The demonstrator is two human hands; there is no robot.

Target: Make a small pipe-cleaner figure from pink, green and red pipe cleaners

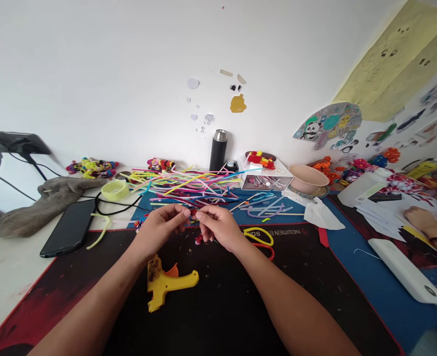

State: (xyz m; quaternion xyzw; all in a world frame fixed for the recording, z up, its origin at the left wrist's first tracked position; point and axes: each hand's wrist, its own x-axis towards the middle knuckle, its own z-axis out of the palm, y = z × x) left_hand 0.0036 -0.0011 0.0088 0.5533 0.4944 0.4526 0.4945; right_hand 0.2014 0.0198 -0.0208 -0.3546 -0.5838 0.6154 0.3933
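My left hand [169, 220] and my right hand [217, 223] meet over the middle of the dark mat, thumbs and forefingers pinched together. Between the fingertips shows a small shiny red piece [194, 212], mostly covered by my fingers. Another red bit [198, 240] shows just below the right fingers; whether the two are joined I cannot tell. A yellow glue gun [170, 284] with an orange trigger lies on the mat near my left wrist. Behind my hands spreads a pile of colourful pipe cleaners [189, 185].
A black flask [218, 151], a white box [266, 173] and a pink bowl [309, 179] stand along the wall. At left lie a phone [69, 227] and a yellow tape roll [114, 190]. Yellow scissors handles [259, 236] and a white device [407, 269] lie right. Another person's hands [424, 222] rest far right.
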